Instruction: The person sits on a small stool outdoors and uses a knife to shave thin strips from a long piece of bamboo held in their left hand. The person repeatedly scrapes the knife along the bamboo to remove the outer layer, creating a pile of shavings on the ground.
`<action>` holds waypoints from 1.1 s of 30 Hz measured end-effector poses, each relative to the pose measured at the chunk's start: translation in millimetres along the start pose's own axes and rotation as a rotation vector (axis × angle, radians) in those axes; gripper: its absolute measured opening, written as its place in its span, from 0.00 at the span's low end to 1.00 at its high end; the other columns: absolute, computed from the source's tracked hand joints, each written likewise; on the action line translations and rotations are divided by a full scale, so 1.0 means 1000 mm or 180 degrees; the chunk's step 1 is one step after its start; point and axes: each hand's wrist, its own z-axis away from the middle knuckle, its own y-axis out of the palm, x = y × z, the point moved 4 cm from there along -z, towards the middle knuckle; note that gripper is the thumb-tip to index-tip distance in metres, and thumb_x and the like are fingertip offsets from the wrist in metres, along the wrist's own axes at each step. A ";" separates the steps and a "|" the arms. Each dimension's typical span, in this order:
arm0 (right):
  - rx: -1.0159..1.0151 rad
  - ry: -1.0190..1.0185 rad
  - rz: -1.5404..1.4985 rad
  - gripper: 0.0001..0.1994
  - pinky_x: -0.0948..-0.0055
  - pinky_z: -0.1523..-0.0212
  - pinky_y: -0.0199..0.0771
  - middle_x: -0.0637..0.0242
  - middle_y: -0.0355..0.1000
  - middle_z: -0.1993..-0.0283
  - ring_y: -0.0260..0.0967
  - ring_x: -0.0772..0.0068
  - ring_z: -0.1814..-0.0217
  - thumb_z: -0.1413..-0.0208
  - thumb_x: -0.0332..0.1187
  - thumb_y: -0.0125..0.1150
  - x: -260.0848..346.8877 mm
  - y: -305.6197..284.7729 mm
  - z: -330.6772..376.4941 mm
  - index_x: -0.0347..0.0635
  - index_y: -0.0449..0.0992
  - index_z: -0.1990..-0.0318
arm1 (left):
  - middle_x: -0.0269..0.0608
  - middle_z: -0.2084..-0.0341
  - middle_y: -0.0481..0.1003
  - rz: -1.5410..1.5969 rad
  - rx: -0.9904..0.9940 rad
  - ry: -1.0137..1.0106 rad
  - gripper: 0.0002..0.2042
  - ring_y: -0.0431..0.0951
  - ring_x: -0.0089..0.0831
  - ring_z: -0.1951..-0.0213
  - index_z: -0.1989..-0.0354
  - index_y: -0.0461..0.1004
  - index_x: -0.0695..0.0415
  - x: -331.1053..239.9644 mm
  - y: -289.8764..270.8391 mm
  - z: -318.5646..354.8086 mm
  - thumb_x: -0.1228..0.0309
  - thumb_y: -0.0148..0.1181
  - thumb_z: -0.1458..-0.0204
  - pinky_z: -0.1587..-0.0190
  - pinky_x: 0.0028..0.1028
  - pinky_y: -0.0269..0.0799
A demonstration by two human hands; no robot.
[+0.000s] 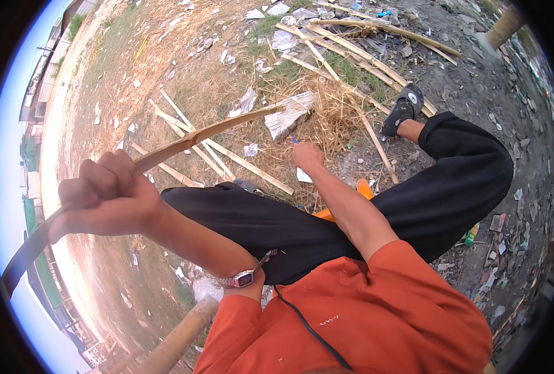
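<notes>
A split bamboo strip (211, 133) slants up from the lower left, its far end overlapping a weathered wood block (289, 118); contact cannot be told. The left hand (105, 196) is clamped around the strip. The right hand (308, 157) is curled near the block, a blue bit (295, 141) at its fingers; its grip is unclear. Dry straw (339, 121) and loose bamboo strips (246, 165) lie around on the ground.

Tan along the bamboo strip (202, 134) at left, darkening to grey-brown toward the frame's edge. Pale straw-yellow on the split bamboo slats (358, 55) at upper centre. Streaked grey-white on the rough block (291, 115) above centre. Black on the trousers (457, 174), orange-red on the shirt (358, 311) at lower centre.
</notes>
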 end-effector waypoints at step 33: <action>-0.0908 -0.1177 -0.1676 0.22 0.50 0.70 0.62 0.47 0.67 0.80 0.67 0.43 0.75 0.39 0.47 0.36 0.034 -0.072 0.053 0.36 0.66 0.69 | 0.24 0.94 0.42 0.0263 -0.0029 0.0050 0.28 0.38 0.16 0.90 0.87 0.45 0.46 0.000 -0.010 0.002 0.35 0.31 0.50 0.89 0.19 0.35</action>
